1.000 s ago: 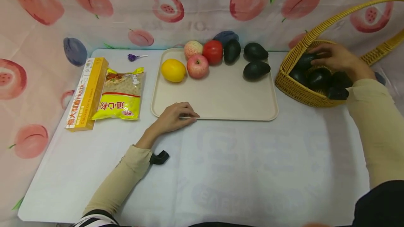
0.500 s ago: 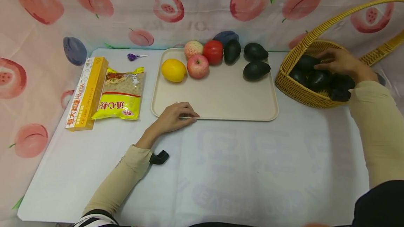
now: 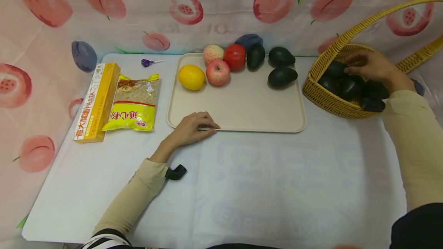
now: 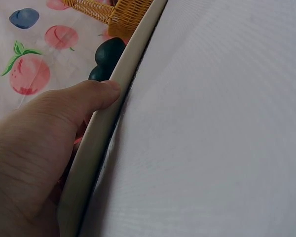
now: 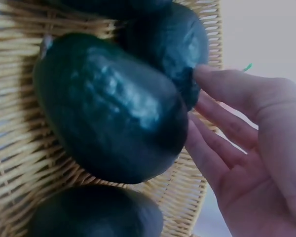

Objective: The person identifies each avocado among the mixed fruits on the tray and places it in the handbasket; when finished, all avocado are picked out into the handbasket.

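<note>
R hand (image 3: 373, 66) is inside the wicker basket (image 3: 322, 96), its fingers only slightly bent, w/ the thumb touching one dark avocado (image 5: 163, 47); whether it really grips, I can't tell. L hand (image 3: 189, 129) pinches the near rim of the beige tray (image 3: 249, 107). White surface (image 3: 277, 187) carries these, plus pasta box (image 3: 95, 103), yellow bag (image 3: 133, 103) & purple lollipop (image 3: 147, 62) on the left side. Pale pink cloth (image 3: 138, 7) w/ printed peaches stands behind the surface & along its left.
</note>
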`<move>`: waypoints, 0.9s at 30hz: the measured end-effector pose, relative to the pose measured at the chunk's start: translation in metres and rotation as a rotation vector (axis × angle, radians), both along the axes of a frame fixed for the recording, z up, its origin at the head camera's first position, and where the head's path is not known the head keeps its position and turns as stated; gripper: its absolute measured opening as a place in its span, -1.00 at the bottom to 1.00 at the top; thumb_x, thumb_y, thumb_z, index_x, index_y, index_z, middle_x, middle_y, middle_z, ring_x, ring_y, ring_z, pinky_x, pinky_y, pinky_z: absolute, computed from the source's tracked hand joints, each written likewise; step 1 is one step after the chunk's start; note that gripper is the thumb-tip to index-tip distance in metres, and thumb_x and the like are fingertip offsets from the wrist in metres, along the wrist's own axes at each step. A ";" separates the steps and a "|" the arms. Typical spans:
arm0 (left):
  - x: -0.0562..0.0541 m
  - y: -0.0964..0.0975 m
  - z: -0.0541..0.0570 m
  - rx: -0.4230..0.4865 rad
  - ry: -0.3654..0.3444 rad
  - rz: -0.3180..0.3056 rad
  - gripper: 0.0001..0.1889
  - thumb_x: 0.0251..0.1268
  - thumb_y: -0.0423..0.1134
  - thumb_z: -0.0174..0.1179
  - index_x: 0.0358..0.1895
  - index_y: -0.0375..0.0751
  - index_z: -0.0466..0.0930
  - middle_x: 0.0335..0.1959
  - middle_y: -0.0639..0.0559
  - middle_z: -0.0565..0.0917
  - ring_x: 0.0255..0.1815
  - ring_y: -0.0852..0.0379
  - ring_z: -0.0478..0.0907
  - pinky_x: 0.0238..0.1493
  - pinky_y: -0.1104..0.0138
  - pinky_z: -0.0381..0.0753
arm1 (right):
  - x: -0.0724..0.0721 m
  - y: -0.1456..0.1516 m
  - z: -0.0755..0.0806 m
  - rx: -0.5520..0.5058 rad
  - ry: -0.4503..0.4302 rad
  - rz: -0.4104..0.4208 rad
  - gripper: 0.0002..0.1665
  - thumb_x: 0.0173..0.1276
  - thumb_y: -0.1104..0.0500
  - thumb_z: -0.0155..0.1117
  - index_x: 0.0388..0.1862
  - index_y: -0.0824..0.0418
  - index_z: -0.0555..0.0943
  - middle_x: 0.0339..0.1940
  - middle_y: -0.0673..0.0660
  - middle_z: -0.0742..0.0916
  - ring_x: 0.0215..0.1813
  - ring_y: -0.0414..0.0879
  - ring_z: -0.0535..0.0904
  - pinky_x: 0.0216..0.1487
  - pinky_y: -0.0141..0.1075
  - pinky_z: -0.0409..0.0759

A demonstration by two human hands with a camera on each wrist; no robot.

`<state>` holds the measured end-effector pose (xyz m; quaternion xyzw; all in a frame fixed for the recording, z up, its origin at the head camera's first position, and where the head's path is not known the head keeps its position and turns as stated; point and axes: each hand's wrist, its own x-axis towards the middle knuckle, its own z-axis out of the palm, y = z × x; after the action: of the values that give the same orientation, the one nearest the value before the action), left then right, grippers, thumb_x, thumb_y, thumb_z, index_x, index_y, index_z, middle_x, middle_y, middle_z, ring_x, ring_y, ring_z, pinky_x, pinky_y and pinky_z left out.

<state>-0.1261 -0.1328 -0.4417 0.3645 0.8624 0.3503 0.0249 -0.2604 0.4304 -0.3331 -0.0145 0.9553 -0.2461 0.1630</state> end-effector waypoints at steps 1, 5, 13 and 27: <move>0.000 0.000 0.000 -0.001 -0.001 0.000 -0.85 0.23 -0.10 0.26 -0.16 0.12 0.72 -0.28 0.28 0.62 -0.23 0.32 0.50 -0.18 0.35 0.44 | 0.001 0.000 0.001 -0.019 0.013 0.003 -0.31 0.28 -0.15 0.24 0.25 0.20 0.39 -0.14 -0.32 0.56 -0.25 -0.63 0.34 -0.31 -0.53 0.40; 0.000 0.000 0.000 -0.006 -0.001 0.001 -0.85 0.23 -0.09 0.26 -0.15 0.13 0.72 -0.28 0.28 0.61 -0.24 0.31 0.50 -0.19 0.35 0.44 | 0.009 -0.004 0.007 -0.053 0.028 -0.020 -0.38 0.32 -0.16 0.17 0.26 0.10 0.39 -0.05 -0.20 0.54 -0.23 -0.58 0.35 -0.33 -0.55 0.39; 0.000 0.000 0.000 -0.002 0.002 -0.003 -0.85 0.24 -0.09 0.25 -0.15 0.14 0.72 -0.28 0.28 0.61 -0.25 0.32 0.49 -0.20 0.35 0.43 | 0.028 -0.016 0.014 -0.172 0.190 -0.025 -0.47 0.34 -0.04 0.21 0.22 0.14 0.46 -0.14 -0.34 0.55 -0.19 -0.60 0.40 -0.31 -0.67 0.38; 0.000 0.000 0.000 0.003 0.000 -0.003 -0.85 0.24 -0.09 0.25 -0.16 0.14 0.72 -0.28 0.29 0.61 -0.26 0.33 0.48 -0.21 0.36 0.43 | 0.071 -0.047 0.014 -0.402 0.365 -0.092 -0.58 0.28 0.15 0.29 0.13 0.13 0.56 -0.11 -0.26 0.61 -0.14 -0.49 0.52 -0.22 -0.72 0.36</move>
<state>-0.1266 -0.1328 -0.4417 0.3661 0.8612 0.3517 0.0248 -0.1896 0.3832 -0.3192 -0.0472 0.9004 -0.4315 -0.0296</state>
